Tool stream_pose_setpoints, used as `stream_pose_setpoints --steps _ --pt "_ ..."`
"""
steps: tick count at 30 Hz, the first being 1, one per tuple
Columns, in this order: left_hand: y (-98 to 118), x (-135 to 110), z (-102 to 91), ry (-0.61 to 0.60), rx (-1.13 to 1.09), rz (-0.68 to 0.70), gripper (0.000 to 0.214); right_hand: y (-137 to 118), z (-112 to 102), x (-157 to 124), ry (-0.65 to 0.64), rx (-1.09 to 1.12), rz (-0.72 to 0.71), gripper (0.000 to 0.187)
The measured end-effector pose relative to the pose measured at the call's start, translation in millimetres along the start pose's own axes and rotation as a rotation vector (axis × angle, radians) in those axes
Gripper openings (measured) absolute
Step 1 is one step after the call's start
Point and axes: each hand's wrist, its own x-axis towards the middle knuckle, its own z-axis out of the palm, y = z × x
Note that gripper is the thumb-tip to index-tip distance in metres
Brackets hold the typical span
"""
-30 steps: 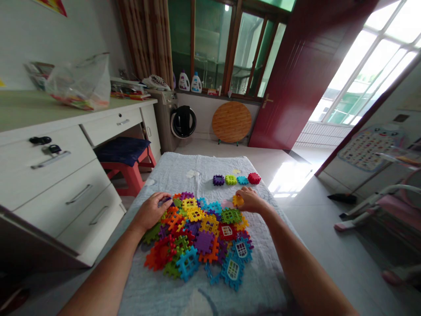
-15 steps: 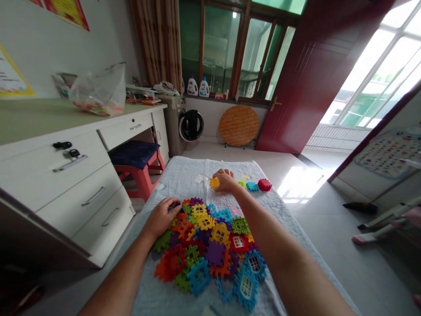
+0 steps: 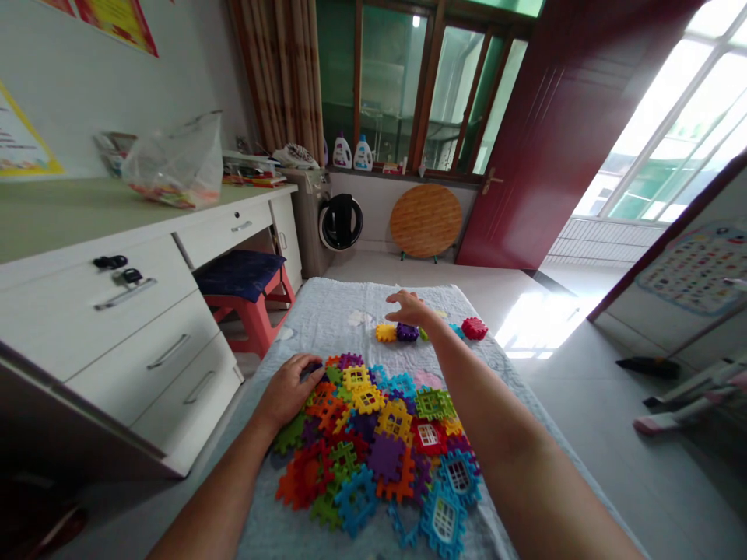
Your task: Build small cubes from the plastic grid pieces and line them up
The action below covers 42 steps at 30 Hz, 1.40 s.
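Observation:
A heap of coloured plastic interlocking tiles [image 3: 379,435] lies on a pale blue quilt [image 3: 332,311]. My left hand [image 3: 289,389] rests palm down on the heap's left edge, fingers curled over a tile. Beyond the heap a row of small tiles stands: yellow [image 3: 385,332], purple [image 3: 407,332], a green one mostly hidden, blue [image 3: 457,330] and red [image 3: 475,328]. My right hand [image 3: 408,309] hovers just above the yellow and purple tiles, fingers apart and holding nothing.
A white desk with drawers [image 3: 117,311] runs along the left, with a red stool [image 3: 245,288] under it. A clear plastic bag [image 3: 169,159] sits on the desk top. A round wooden tabletop [image 3: 425,222] leans against the far wall beside a dark red door [image 3: 542,132].
My right hand carried a yellow tile from the heap to the far row, set it down at the row's left end and let go. My left hand stayed on the heap.

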Motion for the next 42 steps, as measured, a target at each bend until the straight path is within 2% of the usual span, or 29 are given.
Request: stream_pose_setpoints --steps 4,7,17,20,22,24,28,31,33,37,39,42 --pt "-2.4 0.3 1.0 -0.012 0.008 -0.004 0.033 -13.6 12.5 -4.1 -0.088 -0.096 -0.040 0.059" --pt "-4.7 0.2 1.7 -0.011 0.008 -0.007 0.033 -24.0 26.2 -4.9 -0.158 -0.171 -0.054 0.053" --pt "-5.9 0.5 1.8 -0.005 0.002 0.000 0.032 -27.8 35.5 -0.8 -0.142 -0.164 -0.073 0.049" --pt "-6.8 -0.1 1.5 -0.009 0.008 0.004 0.032 -28.3 33.2 -4.7 -0.131 -0.153 -0.064 0.058" --pt "-5.8 -0.2 0.6 -0.018 0.006 0.000 0.033 -23.9 24.3 -9.2 -0.071 -0.094 -0.059 0.066" --pt "-4.2 0.1 -0.3 -0.029 0.001 -0.007 0.034 -12.6 10.1 -16.3 0.061 0.024 -0.050 0.066" --pt "-3.2 0.8 0.6 -0.023 0.000 -0.014 0.032 27.2 -17.1 -46.8 0.353 0.239 -0.041 0.050" --pt "-5.2 1.2 3.1 0.002 -0.002 0.005 0.030 55.6 -21.1 -87.3 0.463 0.383 -0.033 0.039" --pt "-7.3 1.5 4.5 0.006 -0.005 0.021 0.030 65.7 -16.4 -119.0 0.414 0.437 0.038 0.034" --pt "-9.4 1.6 5.2 -0.008 0.013 0.036 0.031 62.6 -5.9 -173.9 0.104 0.415 0.057 0.028" --pt "-8.6 1.2 4.6 -0.015 0.017 0.032 0.031 54.8 -3.3 -190.8 -0.006 0.405 0.020 0.031" --pt "-6.5 -0.1 3.7 -0.018 0.005 0.017 0.032 43.4 1.3 -202.5 -0.056 0.410 -0.073 0.045"
